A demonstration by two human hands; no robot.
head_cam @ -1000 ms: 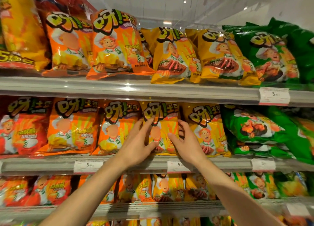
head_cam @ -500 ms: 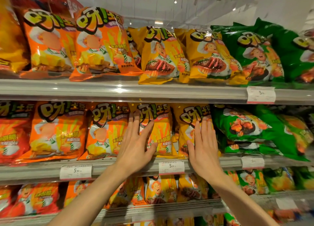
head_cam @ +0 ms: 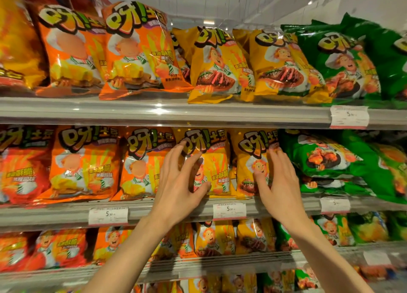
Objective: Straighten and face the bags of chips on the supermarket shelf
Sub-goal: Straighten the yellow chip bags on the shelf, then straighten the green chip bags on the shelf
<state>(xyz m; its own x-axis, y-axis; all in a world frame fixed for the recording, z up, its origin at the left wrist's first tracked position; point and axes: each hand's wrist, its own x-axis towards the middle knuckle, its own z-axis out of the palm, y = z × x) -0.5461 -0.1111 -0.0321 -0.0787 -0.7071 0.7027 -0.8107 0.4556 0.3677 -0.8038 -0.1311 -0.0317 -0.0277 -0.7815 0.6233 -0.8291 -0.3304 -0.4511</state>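
Two yellow chip bags stand upright on the middle shelf (head_cam: 154, 206). My left hand (head_cam: 180, 180) rests with spread fingers against the left edge of the left yellow bag (head_cam: 217, 162), its thumb on the bag's lower front. My right hand (head_cam: 278, 182) lies flat with fingers apart over the right side of the right yellow bag (head_cam: 248, 158), next to the green bags (head_cam: 319, 156). Neither hand grips a bag. An orange bag (head_cam: 143, 160) stands just left of my left hand.
The top shelf carries orange, yellow and green bags leaning forward; one yellow top bag (head_cam: 215, 65) overhangs the rail. Price tags (head_cam: 229, 210) hang on the shelf rails. Red bags (head_cam: 19, 165) fill the far left. A lower shelf holds more bags.
The view has shifted slightly right and closer. My left hand curled its fingers onto the left yellow bag's edge; my right hand slid right across the right yellow bag toward the green bags.
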